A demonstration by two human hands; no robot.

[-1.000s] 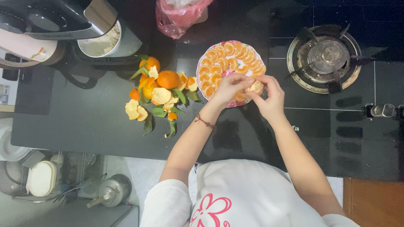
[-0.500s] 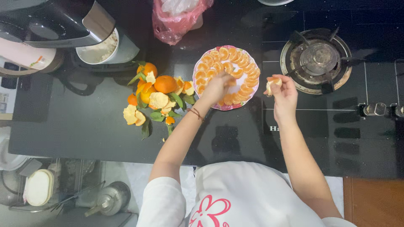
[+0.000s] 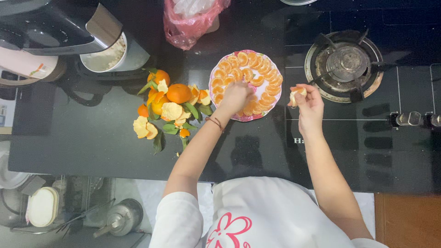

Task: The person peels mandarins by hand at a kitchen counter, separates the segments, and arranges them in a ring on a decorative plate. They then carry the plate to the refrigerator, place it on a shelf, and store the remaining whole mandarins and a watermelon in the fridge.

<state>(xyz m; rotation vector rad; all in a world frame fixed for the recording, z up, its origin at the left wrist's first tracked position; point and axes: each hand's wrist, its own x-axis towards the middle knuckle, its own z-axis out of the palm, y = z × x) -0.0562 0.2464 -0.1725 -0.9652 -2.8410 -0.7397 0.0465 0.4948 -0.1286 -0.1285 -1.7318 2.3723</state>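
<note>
From the head camera, the left hand [image 3: 236, 95] rested on the round pink plate [image 3: 268, 106] of orange tangerine slices [image 3: 257, 66], fingers bent down onto them; whether it pinched one, I could not tell. The right hand [image 3: 307, 102] pinched a peeled tangerine piece [image 3: 294, 95] beside the plate, near the gas burner [image 3: 345, 64].

A glossy black worktop [image 3: 92, 151] reflects overhead light. A gas burner [image 3: 345, 64] is set into it at its right end, with knobs [image 3: 415, 119] below the burner. Beyond the worktop's near edge lies pale floor [image 3: 147, 193] and, far right, brown wood [image 3: 409, 220].
</note>
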